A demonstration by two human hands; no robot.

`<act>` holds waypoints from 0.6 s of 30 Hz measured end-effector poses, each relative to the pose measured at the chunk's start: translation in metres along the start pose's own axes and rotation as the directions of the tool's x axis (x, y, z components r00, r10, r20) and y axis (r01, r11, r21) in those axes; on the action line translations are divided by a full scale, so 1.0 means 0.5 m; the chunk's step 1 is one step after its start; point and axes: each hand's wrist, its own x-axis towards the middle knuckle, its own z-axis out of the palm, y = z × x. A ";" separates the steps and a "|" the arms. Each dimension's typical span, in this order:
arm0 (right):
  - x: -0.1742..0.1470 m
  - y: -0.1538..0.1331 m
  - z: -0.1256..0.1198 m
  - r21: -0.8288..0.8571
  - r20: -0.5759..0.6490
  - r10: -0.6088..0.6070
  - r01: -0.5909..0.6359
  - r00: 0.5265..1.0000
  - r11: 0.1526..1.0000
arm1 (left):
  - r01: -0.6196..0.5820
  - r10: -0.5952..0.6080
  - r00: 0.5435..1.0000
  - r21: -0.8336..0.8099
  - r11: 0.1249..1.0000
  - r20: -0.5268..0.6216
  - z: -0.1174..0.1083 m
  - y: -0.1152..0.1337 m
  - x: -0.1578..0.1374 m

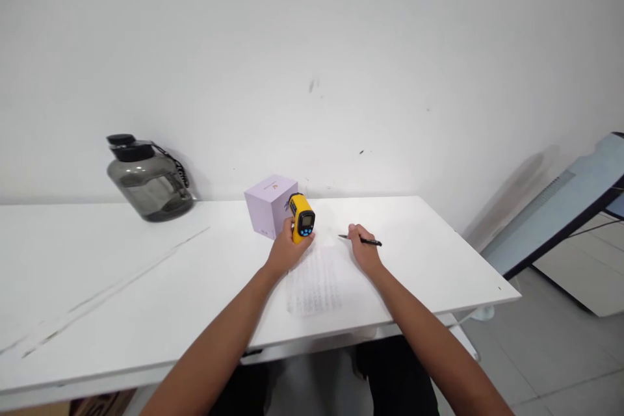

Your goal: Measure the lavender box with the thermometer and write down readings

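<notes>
My left hand is closed around the handle of a yellow and black infrared thermometer, whose small screen and blue buttons face me. Right behind it stands a lilac box. In my right hand is a black pen, its tip pointing left above the white table. Between and below my hands lies a sheet of paper with rows of faint, blurred marks; I cannot read them.
A large grey see-through water bottle with a black lid and strap stands at the back left, by the wall. The white table ends at the right, where a slanted pale panel stands beside it.
</notes>
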 end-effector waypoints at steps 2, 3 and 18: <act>0.000 0.003 0.008 0.046 0.131 0.034 -0.040 0.991 0.998 | 0.014 -0.013 1.000 -0.012 1.000 0.028 0.000 -0.003 0.003; 0.003 0.005 0.010 0.075 0.188 0.056 -0.071 0.981 0.995 | 0.024 -0.023 0.999 -0.011 1.000 0.048 0.000 -0.003 0.005; 0.008 -0.005 0.015 -0.054 0.324 0.182 -0.174 0.928 0.983 | 0.039 -0.039 0.996 -0.001 0.999 0.076 0.005 -0.006 0.012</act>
